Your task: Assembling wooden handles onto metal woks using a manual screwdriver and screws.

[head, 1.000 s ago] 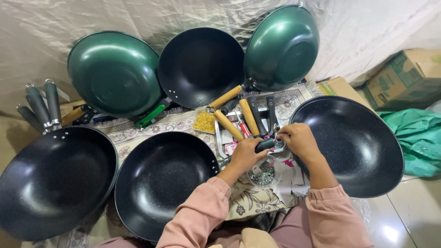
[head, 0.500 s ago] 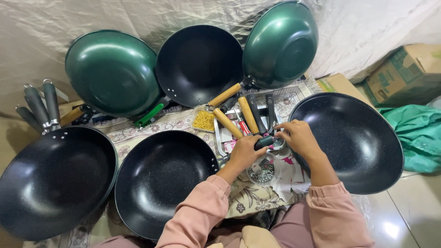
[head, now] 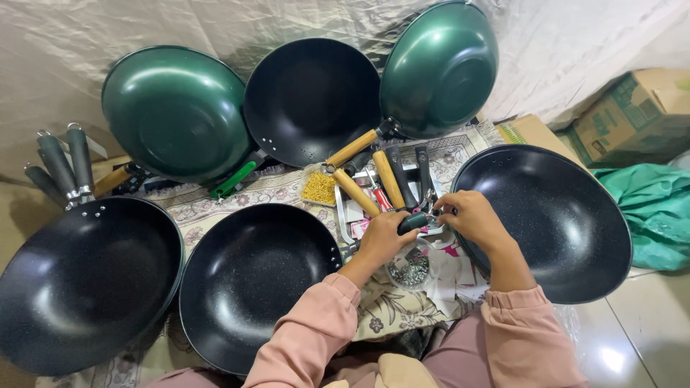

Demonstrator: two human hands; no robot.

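Black speckled non-stick coating lines the wok [head: 83,287] at the near left, round and deep, with two rivets at its far rim. Beyond it lie grey handles [head: 65,165] with metal ferrules, bundled on the floor. A glossy green wok [head: 176,111] leans bottom-out against the crinkled pale sheet [head: 144,29] at the far side. Another black wok [head: 251,284] sits open-side up just left of the hands, on a floral printed cloth [head: 208,208]. Farther back, a black wok [head: 313,100] stands on edge, and a second green wok [head: 438,68] with a wooden handle leans to its right.

Between them lie loose wooden handles [head: 357,192], a small clear bag of yellow pieces [head: 318,188] and a red-handled screwdriver [head: 379,197].

The left hand [head: 384,241] has its fingers closed around a dark handle [head: 412,221], which sits in the middle of the scene just left of the big black wok [head: 546,219]. Its long axis runs roughly left to right, the free end pointing right toward that wok's rim. The right hand [head: 471,219] has its fingers curled and pinched at that end, on something too small to tell. Below the hands sits a clear bag of small silvery screws [head: 411,269].

At the far right stands a brown cardboard box [head: 632,115] with a green printed panel, and near it green plastic sheeting [head: 658,215].
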